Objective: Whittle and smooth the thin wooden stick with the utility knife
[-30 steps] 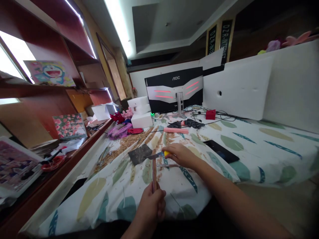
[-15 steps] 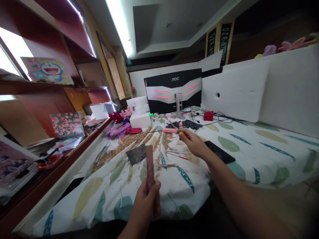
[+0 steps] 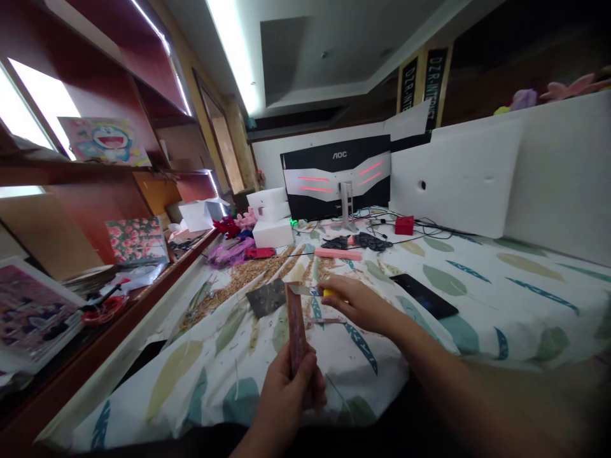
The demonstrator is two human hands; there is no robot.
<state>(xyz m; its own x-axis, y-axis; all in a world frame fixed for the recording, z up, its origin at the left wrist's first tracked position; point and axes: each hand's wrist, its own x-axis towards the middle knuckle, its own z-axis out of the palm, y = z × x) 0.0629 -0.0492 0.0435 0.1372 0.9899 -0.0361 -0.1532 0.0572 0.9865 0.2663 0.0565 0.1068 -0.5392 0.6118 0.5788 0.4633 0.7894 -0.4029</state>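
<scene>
My left hand (image 3: 291, 381) is closed around the lower part of a reddish-brown wooden strip (image 3: 296, 327), which points up and away from me. My right hand (image 3: 356, 302) grips a knife by its yellow handle (image 3: 328, 292). The blade (image 3: 301, 290) lies across the strip's far end, apparently touching it. Left of the strip, a dark grey flat sheet (image 3: 264, 299) rests on the leaf-patterned cloth (image 3: 191, 375). A slim metal tool (image 3: 327, 320) lies below my right hand, partly hidden by the strip.
Wood shavings (image 3: 245, 275) are scattered at the left. Beyond my hands are a pink bar (image 3: 337, 254), black gloves (image 3: 367, 241) and a red box (image 3: 404, 225). A black tablet (image 3: 424, 296) lies to the right. The monitor (image 3: 337, 178) and white foam blocks (image 3: 273, 233) stand at the back.
My right hand has moved left and down, bringing the knife blade from above the table onto the strip's far end. My left hand keeps its grip; the view has shifted slightly.
</scene>
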